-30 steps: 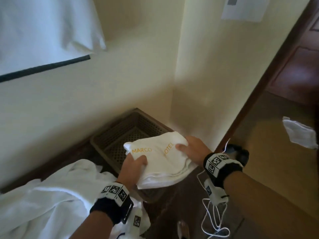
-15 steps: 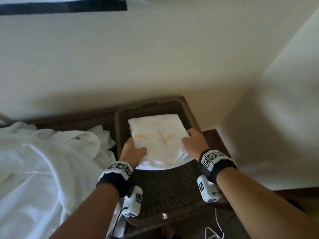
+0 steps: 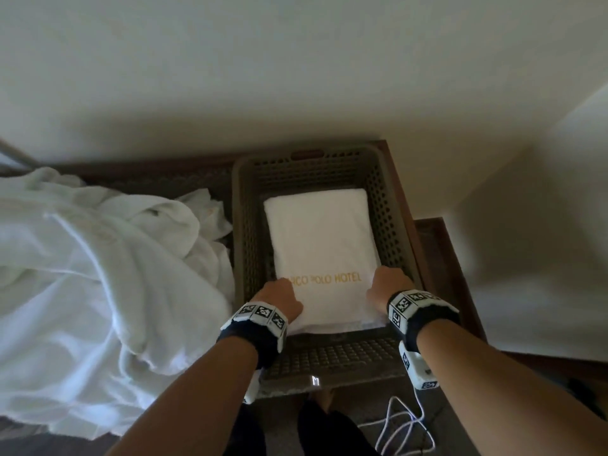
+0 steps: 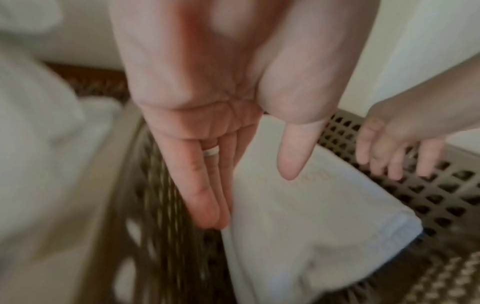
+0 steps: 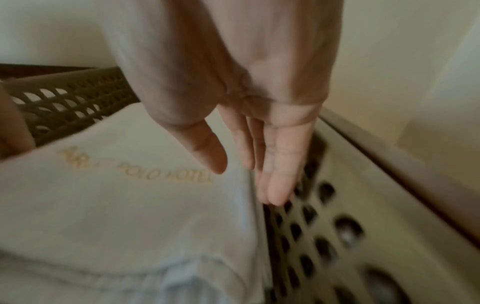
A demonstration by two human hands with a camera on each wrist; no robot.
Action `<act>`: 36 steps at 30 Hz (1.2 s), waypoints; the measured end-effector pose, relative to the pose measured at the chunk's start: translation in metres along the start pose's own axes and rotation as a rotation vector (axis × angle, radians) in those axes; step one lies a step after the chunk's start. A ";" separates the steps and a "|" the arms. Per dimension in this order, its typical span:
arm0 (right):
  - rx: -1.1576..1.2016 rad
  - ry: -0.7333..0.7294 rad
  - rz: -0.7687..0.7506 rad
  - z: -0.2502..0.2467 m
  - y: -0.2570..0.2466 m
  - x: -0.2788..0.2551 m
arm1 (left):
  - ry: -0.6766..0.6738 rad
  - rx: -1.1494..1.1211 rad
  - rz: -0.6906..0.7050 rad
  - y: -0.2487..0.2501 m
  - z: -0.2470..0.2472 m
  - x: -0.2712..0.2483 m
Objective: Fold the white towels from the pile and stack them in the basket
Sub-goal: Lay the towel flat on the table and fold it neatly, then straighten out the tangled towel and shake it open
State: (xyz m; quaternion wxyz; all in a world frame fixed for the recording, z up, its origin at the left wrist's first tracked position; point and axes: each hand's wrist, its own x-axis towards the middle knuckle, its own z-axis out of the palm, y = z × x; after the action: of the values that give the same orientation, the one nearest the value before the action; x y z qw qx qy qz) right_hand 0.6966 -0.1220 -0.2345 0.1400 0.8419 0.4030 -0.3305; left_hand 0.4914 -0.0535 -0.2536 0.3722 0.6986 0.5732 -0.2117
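Towel [image 3: 320, 255] lies flat in basket [image 3: 393, 222], flanked by left hand [image 3: 279, 299] and right hand [image 3: 388, 287], fingers straight, releasing it squarely.

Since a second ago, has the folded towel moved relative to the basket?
Yes. The folded towel went from above the basket's near rim down inside, lying flat on its floor.

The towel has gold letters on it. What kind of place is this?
Probably a hotel room or its laundry corner. The folded towel reads "POLO HOTEL", it lies in a brown plastic basket, and a pile of white towels waits beside it.
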 end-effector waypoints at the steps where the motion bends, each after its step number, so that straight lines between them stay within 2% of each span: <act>1: -0.009 0.013 -0.018 -0.006 -0.005 -0.003 | 0.020 0.035 0.039 0.000 -0.013 -0.006; 5: 0.052 0.051 -0.146 -0.031 -0.050 -0.020 | 0.170 0.004 0.178 -0.007 -0.087 -0.045; 9: 0.066 0.066 -0.319 -0.048 -0.117 -0.046 | 0.336 0.010 0.231 -0.041 -0.171 -0.092; 12: 0.106 0.065 -0.449 -0.055 -0.172 -0.070 | 0.438 0.066 0.199 -0.088 -0.224 -0.110; 16: 0.177 0.048 -0.538 -0.050 -0.241 -0.106 | 0.524 0.211 0.090 -0.169 -0.276 -0.114; 19: 0.207 0.050 -0.557 -0.034 -0.285 -0.123 | 0.518 0.400 0.065 -0.220 -0.298 -0.107; 21: 0.212 0.073 -0.513 -0.022 -0.306 -0.127 | 0.479 0.501 0.089 -0.240 -0.303 -0.098; 28: 0.242 0.098 -0.354 0.012 -0.327 -0.138 | 0.291 0.590 0.269 -0.259 -0.313 -0.078; 31: 0.280 0.282 -0.382 0.015 -0.327 -0.152 | 0.263 0.609 0.369 -0.265 -0.318 -0.084; 33: 0.371 0.363 -0.458 0.013 -0.327 -0.164 | 0.245 0.601 0.381 -0.275 -0.319 -0.089; 36: 0.316 0.300 -0.529 0.013 -0.336 -0.179 | 0.251 0.594 0.375 -0.291 -0.314 -0.102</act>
State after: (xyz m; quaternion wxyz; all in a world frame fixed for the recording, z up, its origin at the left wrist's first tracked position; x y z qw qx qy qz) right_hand 0.3503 -0.0201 -0.1142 -0.1437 0.7585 0.5674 -0.2863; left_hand 0.1458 0.1397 -0.0614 0.1127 0.8894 0.3901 -0.2098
